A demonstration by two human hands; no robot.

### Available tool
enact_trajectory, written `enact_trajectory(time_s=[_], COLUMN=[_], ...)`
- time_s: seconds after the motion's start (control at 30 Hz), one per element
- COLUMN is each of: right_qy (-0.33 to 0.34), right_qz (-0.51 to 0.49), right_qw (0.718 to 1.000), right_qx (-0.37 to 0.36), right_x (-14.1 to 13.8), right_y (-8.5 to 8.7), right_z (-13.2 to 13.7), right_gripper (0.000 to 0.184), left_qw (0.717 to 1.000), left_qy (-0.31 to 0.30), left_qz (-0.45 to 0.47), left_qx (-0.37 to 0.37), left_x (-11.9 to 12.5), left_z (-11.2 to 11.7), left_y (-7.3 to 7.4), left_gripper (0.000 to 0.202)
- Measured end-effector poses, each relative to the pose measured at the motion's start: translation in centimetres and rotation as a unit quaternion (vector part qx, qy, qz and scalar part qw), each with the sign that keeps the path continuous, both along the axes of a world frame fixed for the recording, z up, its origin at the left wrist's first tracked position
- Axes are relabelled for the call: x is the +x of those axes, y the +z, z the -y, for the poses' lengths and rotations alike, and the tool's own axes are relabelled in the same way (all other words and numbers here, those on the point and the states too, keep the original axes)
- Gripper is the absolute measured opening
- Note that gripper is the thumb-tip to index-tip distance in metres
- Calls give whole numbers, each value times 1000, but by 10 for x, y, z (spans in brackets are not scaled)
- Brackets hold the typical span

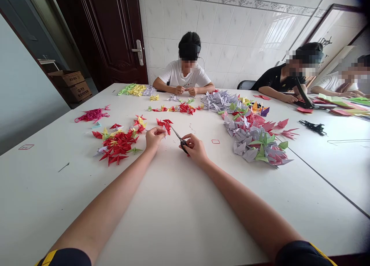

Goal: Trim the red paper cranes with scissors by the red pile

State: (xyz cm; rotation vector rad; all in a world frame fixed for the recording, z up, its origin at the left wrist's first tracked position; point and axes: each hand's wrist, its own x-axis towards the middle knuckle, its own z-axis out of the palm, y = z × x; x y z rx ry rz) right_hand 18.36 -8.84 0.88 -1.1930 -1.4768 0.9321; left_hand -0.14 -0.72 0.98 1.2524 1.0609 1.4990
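My left hand (pixel 155 138) is closed in a pinch on a small folded paper crane (pixel 165 132), pale and mostly hidden by the fingers. Just beyond the fingertips lie red paper cranes (pixel 165 123). My right hand (pixel 195 148) grips black-handled scissors (pixel 179 138), their blades pointing up and left toward my left hand. Whether the blades touch the paper I cannot tell. To the left of my left hand spreads a pile of mostly red cranes (pixel 120 144), with a few yellow, green and white ones.
A large heap of grey, pink and green cranes (pixel 257 138) covers the table's right side. Pink string (pixel 91 115) lies at the left, black cord (pixel 312 127) at the right. Across the white table (pixel 173 212) sits a person in white (pixel 189 74); other people work at the right.
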Motion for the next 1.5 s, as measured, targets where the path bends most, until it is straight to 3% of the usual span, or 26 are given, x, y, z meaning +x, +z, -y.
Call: enact_trajectory(time_s=[0.53,0.83,1.2,1.5], right_qy=[52,53,55,46], right_qz=[-4,6,24,34], right_qw=[999,998,998,998], right_qx=[-1,-28,-37,-39], right_x=[0,-1,0,0], right_y=[-1,2,1,0], right_z=[1,2,-1,-1], right_gripper=[28,28,25,20], left_qw=[1000,987,982,979], left_qy=[14,28,17,-11], left_qz=[2,154,184,197], left_qx=[-21,-31,-33,-46], left_x=[-1,1,-4,-5], left_z=[-1,-9,-5,-1], left_y=[0,-3,0,5], left_gripper=[23,34,24,34])
